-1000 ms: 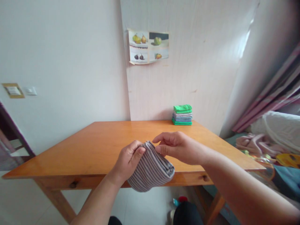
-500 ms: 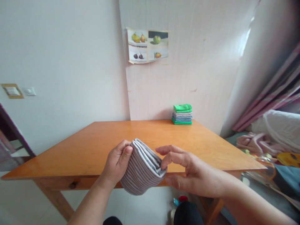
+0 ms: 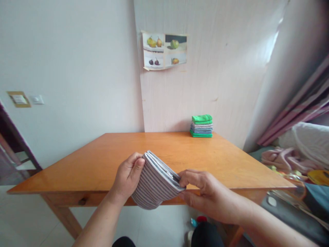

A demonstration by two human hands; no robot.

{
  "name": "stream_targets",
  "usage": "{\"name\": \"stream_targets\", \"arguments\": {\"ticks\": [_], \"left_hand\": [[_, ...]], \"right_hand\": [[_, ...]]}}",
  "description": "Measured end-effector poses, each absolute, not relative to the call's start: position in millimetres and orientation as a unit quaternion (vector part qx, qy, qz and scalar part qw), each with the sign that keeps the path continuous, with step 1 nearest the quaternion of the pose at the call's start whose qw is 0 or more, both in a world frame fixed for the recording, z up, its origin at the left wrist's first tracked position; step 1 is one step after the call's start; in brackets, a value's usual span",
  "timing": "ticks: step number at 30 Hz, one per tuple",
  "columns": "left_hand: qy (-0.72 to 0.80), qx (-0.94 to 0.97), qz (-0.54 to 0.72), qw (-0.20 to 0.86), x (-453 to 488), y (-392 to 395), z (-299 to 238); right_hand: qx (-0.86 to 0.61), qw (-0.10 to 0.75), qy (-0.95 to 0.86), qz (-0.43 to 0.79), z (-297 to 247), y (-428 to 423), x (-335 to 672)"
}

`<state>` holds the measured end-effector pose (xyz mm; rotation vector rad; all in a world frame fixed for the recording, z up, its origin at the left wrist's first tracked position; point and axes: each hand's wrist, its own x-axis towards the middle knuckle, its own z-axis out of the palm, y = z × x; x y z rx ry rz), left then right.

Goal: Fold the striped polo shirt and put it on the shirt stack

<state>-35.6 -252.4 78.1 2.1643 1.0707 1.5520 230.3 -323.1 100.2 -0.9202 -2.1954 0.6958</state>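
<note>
A folded grey-and-white striped cloth [image 3: 156,187] is held up in the air in front of the table's near edge, tilted down to the right. My left hand [image 3: 130,175] grips its upper left corner, thumb on the near face. At the lower right corner, my right hand [image 3: 203,192] pinches the cloth, with fingertips at the opening between its layers and the thumb below. The far edges of the layers show along the top; the cloth's exact kind cannot be made out.
A neat stack of folded cloths [image 3: 202,127], green, pale and blue, stands at the back right of the wooden table [image 3: 115,147]. A drawer knob [image 3: 82,201] is on the table's front. Bedding and a pink cloth [image 3: 285,157] lie to the right.
My right hand's spread fingers have closed onto the cloth's right corner. The opening between the layers has narrowed and the cloth is pulled straighter. My left hand keeps its grip.
</note>
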Motion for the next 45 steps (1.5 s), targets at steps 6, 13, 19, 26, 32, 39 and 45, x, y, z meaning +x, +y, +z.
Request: {"name": "stream_targets", "arguments": {"ticks": [6, 13, 19, 26, 32, 39, 45], "left_hand": [[0.378, 0.754, 0.52, 0.138, -32, -257, 79], [0.376, 0.757, 0.512, 0.151, -29, -259, 79], [0.378, 0.754, 0.517, 0.145, -30, -256, 74], [0.386, 0.763, 0.499, 0.139, -26, -256, 74], [0.396, 0.752, 0.509, 0.136, -26, -252, 74], [0.393, 0.763, 0.495, 0.136, -24, -252, 74], [0.383, 0.797, 0.454, 0.111, -18, -256, 72]], "right_hand": [[-0.373, 0.35, -0.8, 0.315, 96, -326, 229], [-0.441, 0.332, -0.776, 0.304, 86, -318, 213], [-0.451, 0.342, -0.781, 0.264, 77, -314, 206], [-0.443, 0.346, -0.758, 0.33, 68, -313, 209], [-0.463, 0.318, -0.76, 0.328, 70, -313, 212], [-0.462, 0.293, -0.769, 0.33, 73, -309, 216], [-0.407, 0.345, -0.779, 0.331, 92, -302, 217]]}}
